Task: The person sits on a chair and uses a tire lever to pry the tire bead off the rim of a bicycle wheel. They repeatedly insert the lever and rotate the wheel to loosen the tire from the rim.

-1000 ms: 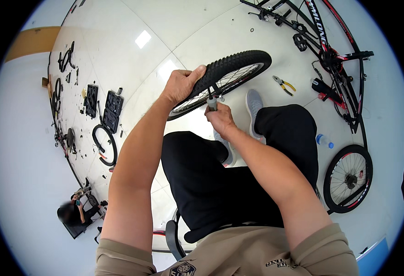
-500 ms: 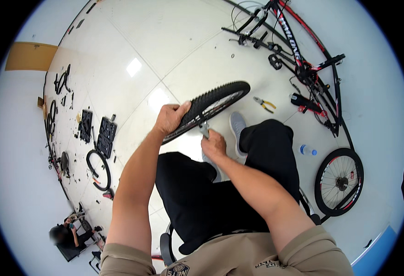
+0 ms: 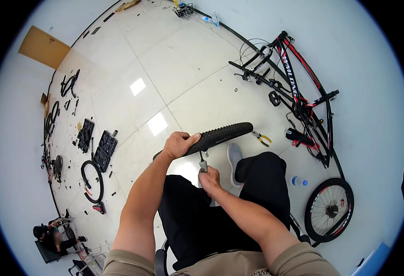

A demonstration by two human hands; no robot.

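A bicycle wheel with a black knobbly tyre (image 3: 227,132) is held up in front of my knees, seen almost edge-on. My left hand (image 3: 180,144) is closed round the tyre, its thumb lying along the tread. Below the wheel, my right hand (image 3: 209,178) grips a screwdriver (image 3: 203,165) by its grey handle. The dark shaft points up at the wheel's underside, beside a small metal hub end (image 3: 206,154). Whether the tip touches the wheel is hidden.
Yellow-handled pliers (image 3: 262,138) lie past my foot. At right are a bicycle frame (image 3: 298,99), a water bottle (image 3: 299,181) and another wheel (image 3: 329,210). Tool cases (image 3: 104,151) and a loose tyre (image 3: 101,181) lie left. A seated person (image 3: 54,240) is at the lower left.
The wheel has tipped more edge-on, hiding its rim and spokes. My right hand has drawn the screwdriver slightly back, so its shaft now shows. The view has tilted up.
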